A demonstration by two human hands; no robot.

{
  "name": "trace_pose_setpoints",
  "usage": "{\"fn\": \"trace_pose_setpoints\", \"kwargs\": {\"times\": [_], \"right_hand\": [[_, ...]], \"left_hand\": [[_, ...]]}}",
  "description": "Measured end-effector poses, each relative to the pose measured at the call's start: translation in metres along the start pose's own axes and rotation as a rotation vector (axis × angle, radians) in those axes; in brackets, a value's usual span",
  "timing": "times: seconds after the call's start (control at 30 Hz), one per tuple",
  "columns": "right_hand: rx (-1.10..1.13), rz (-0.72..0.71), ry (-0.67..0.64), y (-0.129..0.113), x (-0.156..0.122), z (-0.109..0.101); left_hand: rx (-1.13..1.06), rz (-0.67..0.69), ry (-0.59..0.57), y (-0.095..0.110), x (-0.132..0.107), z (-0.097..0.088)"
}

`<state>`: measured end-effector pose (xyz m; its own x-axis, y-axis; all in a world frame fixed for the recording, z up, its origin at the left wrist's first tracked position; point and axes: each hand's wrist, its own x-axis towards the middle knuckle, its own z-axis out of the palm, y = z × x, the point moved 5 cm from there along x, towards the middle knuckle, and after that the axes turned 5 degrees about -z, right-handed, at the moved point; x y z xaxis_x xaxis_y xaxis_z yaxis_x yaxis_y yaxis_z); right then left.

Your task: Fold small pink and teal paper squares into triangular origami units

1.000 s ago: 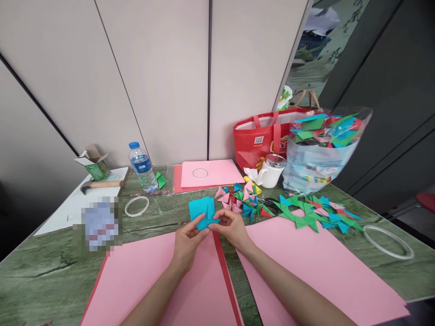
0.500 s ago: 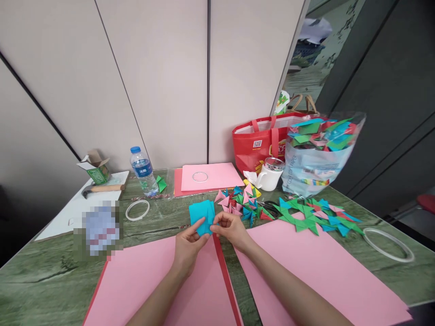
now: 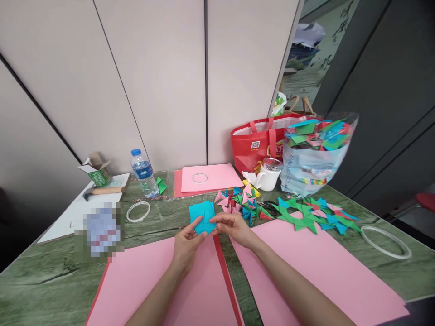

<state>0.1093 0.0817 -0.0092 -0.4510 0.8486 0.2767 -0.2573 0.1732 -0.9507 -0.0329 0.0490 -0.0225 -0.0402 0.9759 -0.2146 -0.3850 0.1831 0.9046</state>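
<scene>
A small piece of blue paper (image 3: 205, 225) is in my hands, just over the near side of the table. My left hand (image 3: 186, 244) grips its left and lower edge between thumb and fingers. At the right edge, the fingers of my right hand (image 3: 235, 228) are closed on the same paper; the thumb is mostly hidden. Right behind lie more blue paper sheets (image 3: 197, 209), and the held piece overlaps them in view. To the right of these is a heap of folded paper pieces (image 3: 234, 199) in pink, blue, green and red.
Large pink sheets (image 3: 146, 280) lie under my forearms. Black-handled scissors (image 3: 270, 208), a green folded-paper ring (image 3: 299, 222) and a white hoop (image 3: 387, 242) are rightward. Behind stand a white mug (image 3: 268, 175), a red bag (image 3: 249, 145) and a filled plastic bag (image 3: 312, 167). Leftward: water bottle (image 3: 143, 174), hammer (image 3: 103, 191).
My right hand's fingers have shifted up a little along the right edge of the blue paper and straightened. My left hand keeps its hold. The view has turned slightly.
</scene>
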Motion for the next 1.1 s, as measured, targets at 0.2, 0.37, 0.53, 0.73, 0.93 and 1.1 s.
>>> {"fn": "trace_pose_setpoints", "kwargs": {"times": [0.2, 0.37, 0.53, 0.73, 0.93, 1.1], "right_hand": [[-0.27, -0.062, 0.093, 0.001, -0.001, 0.004], [-0.278, -0.038, 0.166, 0.013, -0.001, 0.005], [-0.237, 0.011, 0.205, 0.015, -0.001, 0.004], [-0.045, 0.11, 0.173, 0.014, -0.002, -0.001], [0.089, 0.077, 0.152, 0.011, 0.0, -0.004], [0.077, 0.015, 0.126, 0.004, 0.002, -0.002]], "left_hand": [[0.051, 0.026, -0.027, 0.001, -0.002, 0.001], [0.076, 0.014, -0.07, 0.0, -0.006, 0.005], [0.088, 0.01, -0.118, 0.001, -0.007, 0.009], [0.115, 0.003, -0.081, 0.004, -0.007, 0.009], [0.138, 0.043, -0.054, 0.005, -0.005, 0.006], [0.113, 0.051, -0.049, 0.007, -0.004, 0.005]]}}
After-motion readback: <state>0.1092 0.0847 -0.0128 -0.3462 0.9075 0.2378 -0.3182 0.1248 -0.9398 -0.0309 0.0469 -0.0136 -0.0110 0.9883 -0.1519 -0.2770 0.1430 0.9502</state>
